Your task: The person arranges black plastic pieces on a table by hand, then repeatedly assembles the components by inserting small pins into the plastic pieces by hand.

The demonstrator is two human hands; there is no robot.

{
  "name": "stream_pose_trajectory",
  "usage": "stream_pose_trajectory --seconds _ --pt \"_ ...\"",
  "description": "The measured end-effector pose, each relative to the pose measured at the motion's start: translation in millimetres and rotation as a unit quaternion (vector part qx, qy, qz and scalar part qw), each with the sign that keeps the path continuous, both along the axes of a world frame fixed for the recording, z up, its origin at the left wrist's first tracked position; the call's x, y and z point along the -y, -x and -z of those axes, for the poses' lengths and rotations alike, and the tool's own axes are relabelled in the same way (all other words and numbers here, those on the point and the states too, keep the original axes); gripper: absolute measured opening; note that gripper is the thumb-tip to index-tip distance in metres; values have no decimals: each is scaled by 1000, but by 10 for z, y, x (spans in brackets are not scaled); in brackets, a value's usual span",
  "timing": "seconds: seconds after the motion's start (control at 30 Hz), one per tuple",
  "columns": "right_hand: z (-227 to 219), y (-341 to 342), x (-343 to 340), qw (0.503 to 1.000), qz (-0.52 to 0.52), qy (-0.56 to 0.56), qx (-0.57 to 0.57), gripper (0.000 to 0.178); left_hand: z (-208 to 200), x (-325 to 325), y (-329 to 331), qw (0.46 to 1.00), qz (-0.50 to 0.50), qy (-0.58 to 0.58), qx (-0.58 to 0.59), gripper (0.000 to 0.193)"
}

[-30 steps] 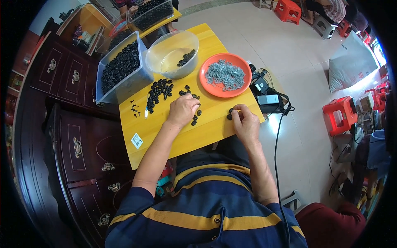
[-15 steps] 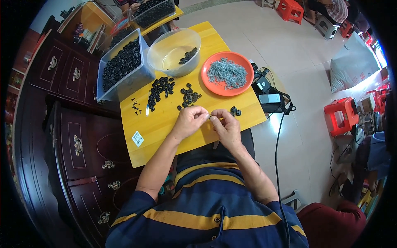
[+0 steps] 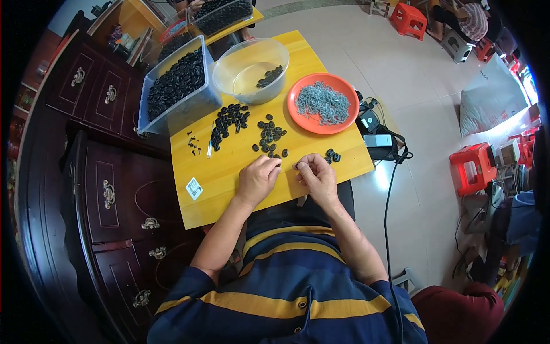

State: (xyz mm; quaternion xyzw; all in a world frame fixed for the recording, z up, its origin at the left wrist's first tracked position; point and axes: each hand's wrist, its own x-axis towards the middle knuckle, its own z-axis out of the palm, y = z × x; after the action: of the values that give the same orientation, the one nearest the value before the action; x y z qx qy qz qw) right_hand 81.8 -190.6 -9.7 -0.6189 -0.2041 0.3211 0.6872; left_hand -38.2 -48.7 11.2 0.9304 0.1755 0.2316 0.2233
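Head view: both hands were over the near part of the yellow wooden surface (image 3: 226, 178), a bit apart, facing each other. L hand (image 3: 260, 178) was in a narrow pinch, thumb & fingertips together, w/ a dark bit (image 3: 278, 165) at the tips; can't tell if it was gripped. R hand (image 3: 319, 179) was also narrow, holding a small dark pc (image 3: 297, 165) btwn thumb & fingers. Loose cluster of black oval pcs (image 3: 269, 135) lay just beyond L hand, nearest ones almost at its fingertips; small group of ovals (image 3: 332, 156) sat just beside R hand, on its right. Bigger oval pile (image 3: 230, 120) was farther L, w/ a slim pale stick (image 3: 209, 149) along its L edge, then tiny black bits (image 3: 193, 144) & a white label (image 3: 194, 188) nr the L edge. At the back: rect. clear plastic bin (image 3: 192, 112) full of black pcs, tilted; beside it a round clear tub (image 3: 238, 92) w/ a few dark pcs inside; then an orange-red plate (image 3: 293, 109) heaped w/ thin silvery-grey bits (image 3: 323, 103), too small to ID. Black bag (image 3: 381, 153) w/ a grey device (image 3: 378, 140) was off the R edge; dark wood cabinet (image 3: 123, 195) stood L.
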Motion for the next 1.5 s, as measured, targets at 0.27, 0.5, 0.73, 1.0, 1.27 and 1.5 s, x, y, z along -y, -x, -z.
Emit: stream_pose_trajectory --seconds 0.27,0.5,0.73,1.0,1.27,1.5 --pt "7 3 -6 1000 -7 -1 -5 10 -20 -248 9 999 -47 -14 -9 11" --pt "60 11 -22 1000 -2 -10 -1 10 -73 -259 -188 999 -9 -30 -4 10" --pt "114 -4 -20 1000 -8 -5 11 11 -13 -378 -273 997 39 -30 -53 7" --pt "79 4 -23 1000 1 0 19 11 -37 -423 -312 993 43 -60 -92 7" --pt "70 12 -21 1000 -3 -2 30 11 -103 -462 -361 983 80 -97 -132 8" --pt "50 2 1 1000 0 -6 29 10 -255 -240 -324 996 34 81 -4 6"
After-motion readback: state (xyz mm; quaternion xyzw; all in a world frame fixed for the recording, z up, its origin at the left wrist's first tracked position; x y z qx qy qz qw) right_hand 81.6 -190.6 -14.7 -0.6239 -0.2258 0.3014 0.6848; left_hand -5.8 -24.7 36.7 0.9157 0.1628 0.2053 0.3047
